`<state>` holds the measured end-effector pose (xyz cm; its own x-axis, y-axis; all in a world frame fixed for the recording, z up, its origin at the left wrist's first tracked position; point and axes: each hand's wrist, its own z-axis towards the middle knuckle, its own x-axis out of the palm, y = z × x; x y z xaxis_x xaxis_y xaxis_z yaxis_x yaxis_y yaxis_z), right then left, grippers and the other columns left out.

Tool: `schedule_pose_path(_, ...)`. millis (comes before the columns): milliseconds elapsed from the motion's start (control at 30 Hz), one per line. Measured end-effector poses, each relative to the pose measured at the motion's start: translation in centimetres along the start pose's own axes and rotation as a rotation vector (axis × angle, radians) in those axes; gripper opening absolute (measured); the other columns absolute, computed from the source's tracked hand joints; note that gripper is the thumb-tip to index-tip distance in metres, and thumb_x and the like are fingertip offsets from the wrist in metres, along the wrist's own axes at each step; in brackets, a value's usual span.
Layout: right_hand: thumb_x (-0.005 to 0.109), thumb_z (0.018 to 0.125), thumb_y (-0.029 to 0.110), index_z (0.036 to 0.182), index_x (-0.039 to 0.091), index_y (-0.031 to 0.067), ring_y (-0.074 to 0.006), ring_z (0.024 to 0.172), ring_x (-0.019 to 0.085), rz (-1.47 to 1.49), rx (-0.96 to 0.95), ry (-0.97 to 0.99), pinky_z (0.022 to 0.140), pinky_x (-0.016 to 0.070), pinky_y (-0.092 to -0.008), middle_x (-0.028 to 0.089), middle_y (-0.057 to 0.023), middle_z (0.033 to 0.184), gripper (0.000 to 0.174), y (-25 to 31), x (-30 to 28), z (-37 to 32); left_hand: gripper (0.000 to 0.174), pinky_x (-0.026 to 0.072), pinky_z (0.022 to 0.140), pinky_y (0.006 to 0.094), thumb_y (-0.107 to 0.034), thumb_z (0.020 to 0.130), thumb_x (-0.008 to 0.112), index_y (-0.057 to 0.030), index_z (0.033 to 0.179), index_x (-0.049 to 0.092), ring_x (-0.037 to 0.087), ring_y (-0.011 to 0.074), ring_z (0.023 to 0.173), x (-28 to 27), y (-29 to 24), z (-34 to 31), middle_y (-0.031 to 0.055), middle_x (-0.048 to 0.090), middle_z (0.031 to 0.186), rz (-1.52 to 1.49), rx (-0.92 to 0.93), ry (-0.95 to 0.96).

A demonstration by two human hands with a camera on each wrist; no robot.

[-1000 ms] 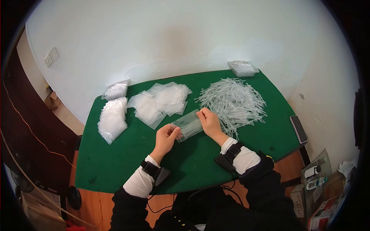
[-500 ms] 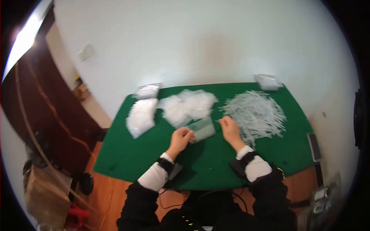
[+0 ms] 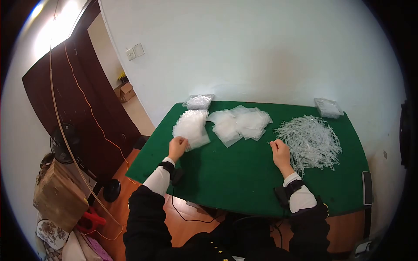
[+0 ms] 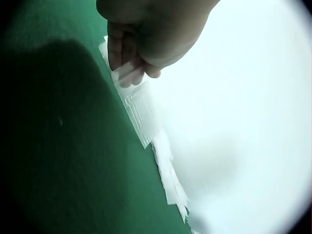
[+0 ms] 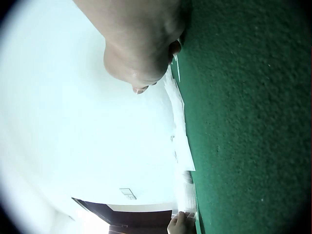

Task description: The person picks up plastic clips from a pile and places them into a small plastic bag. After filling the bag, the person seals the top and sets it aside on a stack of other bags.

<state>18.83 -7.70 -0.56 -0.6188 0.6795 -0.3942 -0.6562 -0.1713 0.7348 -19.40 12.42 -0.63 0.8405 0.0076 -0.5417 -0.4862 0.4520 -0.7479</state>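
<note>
My left hand (image 3: pixel 177 148) pinches a clear plastic bag (image 3: pixel 198 140) at the near side of a fanned stack of clear bags (image 3: pixel 190 120). In the left wrist view, its fingertips show through clear film, beside ridged bag edges (image 4: pixel 139 105). My right hand (image 3: pixel 281 153) is at the left edge of a large heap of thin clear plastic strips with looped ends (image 3: pixel 311 143). Its fingers are curled, and a small clear strip (image 3: pixel 268 142) pokes out at the fingertips. Between the hands, farther back, lie loose flat clear bags (image 3: pixel 239 124).
Clear packs sit at the back left (image 3: pixel 199 102) and back right (image 3: pixel 328 108) of the green-covered table (image 3: pixel 230 182). A grey oblong device (image 3: pixel 367 188) lies at the right edge. Beyond the back edge stands a white wall (image 3: pixel 244 56).
Both hands held the bag together; the right hand let go of it and moved right. The left hand carried the bag left to the fanned stack. The head view turned left.
</note>
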Motion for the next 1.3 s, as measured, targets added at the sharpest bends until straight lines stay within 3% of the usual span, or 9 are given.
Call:
schedule_pose_path(67, 0.052, 0.085, 0.021, 0.068, 0.046, -0.0002, -0.0206, 0.044, 0.039, 0.016, -0.003, 0.0, 0.044, 0.0302, -0.0326, 0.041, -0.0103, 0.05, 0.028, -0.2, 0.2, 0.1, 0.016, 0.0461, 0.05, 0.0259, -0.01, 0.08, 0.056, 0.0041, 0.073, 0.058, 0.06, 0.0143, 0.056, -1.1, 0.0, 0.4, 0.0091, 0.061, 0.063, 0.153, 0.01, -0.075)
schedule_pose_path(333, 0.052, 0.085, 0.02, 0.068, 0.046, -0.0004, -0.0192, 0.045, 0.039, 0.001, -0.007, 0.017, 0.045, 0.0305, -0.032, 0.041, -0.0095, 0.051, 0.028, -0.2, 0.3, 0.2, 0.018, 0.0459, 0.05, 0.0301, -0.016, 0.076, 0.06, 0.002, 0.073, 0.059, 0.06, 0.0185, 0.053, -2.0, 1.1, 1.7, 0.01, 0.06, 0.059, -0.004, -0.085, -0.194)
schedule_pose_path(467, 0.054, 0.084, 0.022, 0.069, 0.05, -0.0003, -0.0259, 0.046, 0.045, 0.009, -0.002, 0.009, 0.044, 0.0318, -0.0339, 0.046, -0.0132, 0.053, 0.027, -0.5, 0.4, 0.2, 0.024, 0.0474, 0.057, 0.033, -0.021, 0.072, 0.064, 0.0025, 0.076, 0.059, 0.06, 0.0221, 0.059, -2.3, 0.4, 1.2, 0.0104, 0.06, 0.062, 0.179, -0.104, -0.263)
schedule_pose_path(600, 0.054, 0.084, 0.022, 0.069, 0.05, -0.0004, -0.0251, 0.045, 0.044, 0.022, -0.017, 0.005, 0.044, 0.0315, -0.0339, 0.046, -0.013, 0.052, 0.027, -0.5, 0.5, 0.2, 0.039, 0.047, 0.069, 0.0324, -0.025, 0.069, 0.068, 0.0026, 0.093, 0.055, 0.059, 0.026, 0.08, -2.4, -0.6, 0.5, 0.0153, 0.061, 0.085, 0.492, -0.149, -0.165)
schedule_pose_path(733, 0.053, 0.084, 0.023, 0.068, 0.049, -0.0005, -0.0258, 0.045, 0.044, 0.022, -0.022, 0.001, 0.044, 0.0313, -0.0343, 0.045, -0.0133, 0.052, 0.028, -0.4, 0.4, 0.1, 0.063, 0.0419, 0.082, 0.0355, -0.029, 0.068, 0.07, -0.0004, 0.116, 0.042, 0.049, 0.0295, 0.104, -1.4, 0.3, -0.4, 0.0181, 0.049, 0.115, 0.639, -0.02, -0.312)
schedule_pose_path(900, 0.052, 0.085, 0.022, 0.068, 0.05, -0.0005, -0.0164, 0.045, 0.04, 0.004, 0.015, 0.003, 0.045, 0.0312, -0.0311, 0.042, -0.009, 0.05, 0.028, -0.5, 0.3, 0.2, 0.081, 0.0267, 0.097, 0.0463, -0.036, 0.07, 0.067, -0.0026, 0.131, 0.026, 0.026, 0.0342, 0.124, -1.5, -1.8, -1.3, 0.0192, 0.027, 0.135, 0.864, 0.183, -0.124)
schedule_pose_path(1033, 0.051, 0.086, 0.025, 0.068, 0.051, -0.0005, -0.0187, 0.045, 0.041, -0.018, 0.02, 0.019, 0.045, 0.0313, -0.0316, 0.043, -0.0099, 0.05, 0.031, -0.5, 0.4, 0.1, 0.08, 0.0161, 0.102, 0.0512, -0.04, 0.075, 0.06, -0.0054, 0.134, 0.02, 0.013, 0.0341, 0.13, -1.1, -1.5, -0.9, 0.0196, 0.016, 0.14, 1.059, 0.34, 0.033)
schedule_pose_path(1100, 0.05, 0.086, 0.026, 0.068, 0.049, -0.0004, -0.0281, 0.048, 0.046, -0.031, 0.0, 0.007, 0.045, 0.0319, -0.0356, 0.046, -0.0146, 0.053, 0.031, -0.5, 0.5, 0.1, 0.077, 0.0112, 0.104, 0.05, -0.04, 0.079, 0.056, -0.0068, 0.136, 0.017, 0.007, 0.0338, 0.132, -0.8, -0.6, -0.1, 0.0199, 0.01, 0.141, 1.069, 0.328, 0.142)
schedule_pose_path(1300, 0.049, 0.086, 0.027, 0.068, 0.048, -0.0007, -0.0353, 0.051, 0.049, -0.006, 0.001, -0.007, 0.045, 0.0329, -0.0395, 0.048, -0.0182, 0.054, 0.033, 0.1, 0.5, 0.1, 0.068, 0.0144, 0.103, 0.0519, -0.04, 0.083, 0.048, -0.0123, 0.137, 0.017, 0.009, 0.0326, 0.132, -1.0, 1.1, 2.3, 0.0185, 0.011, 0.142, 1.005, 0.345, 0.285)
